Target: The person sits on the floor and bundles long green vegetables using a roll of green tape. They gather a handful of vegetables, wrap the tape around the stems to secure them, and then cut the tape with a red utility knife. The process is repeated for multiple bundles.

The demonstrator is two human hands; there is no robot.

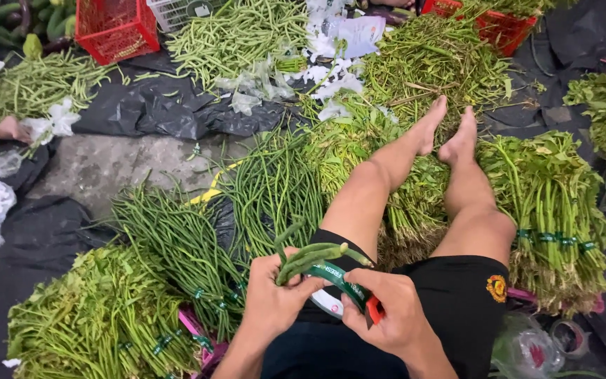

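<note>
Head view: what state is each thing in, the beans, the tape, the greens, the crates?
Left hand: gripping a small bunch of green beans.
Right hand: holding a tape dispenser, green tape pulled out around the bunch.
Long beans: lying bundled, tied with green tape.
Leafy greens: bundled, taped.
Red crate: standing upright.

Left hand (271, 298) holds beans (313, 256); right hand (387, 316) tape (341, 281).

Long beans (198, 245) and greens (106, 323) crowding your left; your legs (380, 189) blocking ahead; bundled greens (555, 210) walling right; bare concrete (106, 165) lying open far left.
</note>
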